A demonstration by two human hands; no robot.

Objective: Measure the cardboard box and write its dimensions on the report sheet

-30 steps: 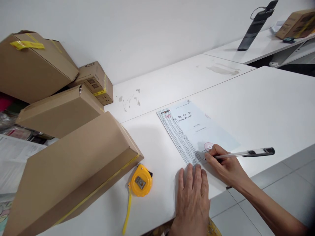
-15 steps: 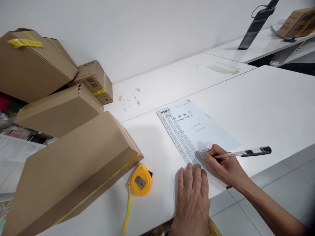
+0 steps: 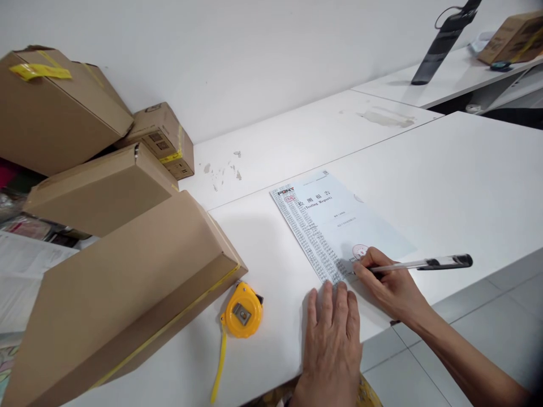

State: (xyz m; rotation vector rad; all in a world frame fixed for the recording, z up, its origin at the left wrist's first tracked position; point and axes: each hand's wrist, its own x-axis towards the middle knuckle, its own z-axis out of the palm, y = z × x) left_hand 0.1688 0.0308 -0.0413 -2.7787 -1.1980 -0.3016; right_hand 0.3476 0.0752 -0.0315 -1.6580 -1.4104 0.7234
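A pale blue printed sheet (image 3: 339, 215) headed "Testing Report" lies on the white table, its left side dense with small handwritten-looking marks in columns. My right hand (image 3: 390, 285) grips a pen (image 3: 424, 264), with its tip low on the sheet, just below a red round stamp. The pen's cap end points right. My left hand (image 3: 333, 333) lies flat, fingers stretched, its fingertips on the sheet's bottom edge. To its left sits a yellow tape measure (image 3: 243, 311) with a yellow strap.
A large cardboard box (image 3: 139, 282) takes up the table's left side, with more boxes (image 3: 102, 186) stacked behind it. A dark water bottle (image 3: 443, 48) stands at the back right near another carton (image 3: 511, 39). The table's front edge runs beneath my hands, with tiled floor beyond.
The pen's far end has shifted slightly to the right, and its tip moved a little along the sheet. My left hand stays in place.
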